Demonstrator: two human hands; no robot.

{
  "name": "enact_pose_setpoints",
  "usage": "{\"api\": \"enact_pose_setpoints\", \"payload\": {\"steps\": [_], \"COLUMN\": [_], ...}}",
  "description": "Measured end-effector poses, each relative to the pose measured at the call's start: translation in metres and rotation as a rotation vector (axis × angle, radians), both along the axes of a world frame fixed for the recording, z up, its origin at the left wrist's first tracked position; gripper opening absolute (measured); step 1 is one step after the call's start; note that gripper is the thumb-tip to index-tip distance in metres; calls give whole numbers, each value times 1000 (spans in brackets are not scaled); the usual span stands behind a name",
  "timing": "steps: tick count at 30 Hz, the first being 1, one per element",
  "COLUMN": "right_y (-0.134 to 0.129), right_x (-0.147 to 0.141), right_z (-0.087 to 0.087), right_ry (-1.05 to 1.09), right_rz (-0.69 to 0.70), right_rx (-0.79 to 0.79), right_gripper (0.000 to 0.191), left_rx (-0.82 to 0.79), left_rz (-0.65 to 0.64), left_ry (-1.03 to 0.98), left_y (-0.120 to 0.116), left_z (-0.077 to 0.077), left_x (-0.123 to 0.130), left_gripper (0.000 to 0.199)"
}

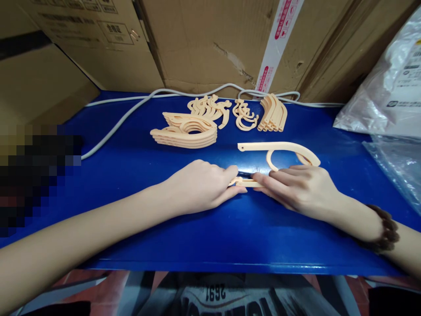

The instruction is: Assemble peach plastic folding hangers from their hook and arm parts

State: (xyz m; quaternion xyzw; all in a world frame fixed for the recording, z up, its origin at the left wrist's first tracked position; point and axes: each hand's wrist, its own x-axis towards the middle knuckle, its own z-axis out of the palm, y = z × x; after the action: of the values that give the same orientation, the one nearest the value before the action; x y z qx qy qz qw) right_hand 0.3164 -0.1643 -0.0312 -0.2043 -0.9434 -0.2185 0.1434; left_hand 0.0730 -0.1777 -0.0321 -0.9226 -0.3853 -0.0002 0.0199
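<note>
Low over the blue table, my left hand [202, 186] pinches a small curved cream plastic piece [233, 181], probably a hook, mostly hidden by the fingers. My right hand [299, 188] grips a cream hanger arm [249, 183] whose narrow end meets that curved piece between the hands. Whether the two are locked together I cannot tell. Just beyond my right hand lies a loose cream hanger part [276, 146], a long bent arm with curved pieces below it, partly covered by the fingers.
Farther back lie a stack of folded cream hangers [187, 140], several curved pieces [207, 107], small hooks [245, 118] and upright-leaning arms [272, 114]. A white cable [121, 120] runs behind them. Cardboard boxes [204, 48] wall the back; plastic bags [378, 96] sit at right.
</note>
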Motion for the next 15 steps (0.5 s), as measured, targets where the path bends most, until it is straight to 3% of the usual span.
{"api": "enact_pose_setpoints", "payload": {"steps": [15], "right_y": [0], "right_x": [-1], "right_z": [-3], "right_ry": [-13], "right_rz": [21], "right_rx": [-22], "right_gripper": [25], "left_rx": [61], "left_rz": [-48], "left_ry": [23], "left_y": [-1], "left_z": [-2], "left_x": [0], "left_gripper": [37]}}
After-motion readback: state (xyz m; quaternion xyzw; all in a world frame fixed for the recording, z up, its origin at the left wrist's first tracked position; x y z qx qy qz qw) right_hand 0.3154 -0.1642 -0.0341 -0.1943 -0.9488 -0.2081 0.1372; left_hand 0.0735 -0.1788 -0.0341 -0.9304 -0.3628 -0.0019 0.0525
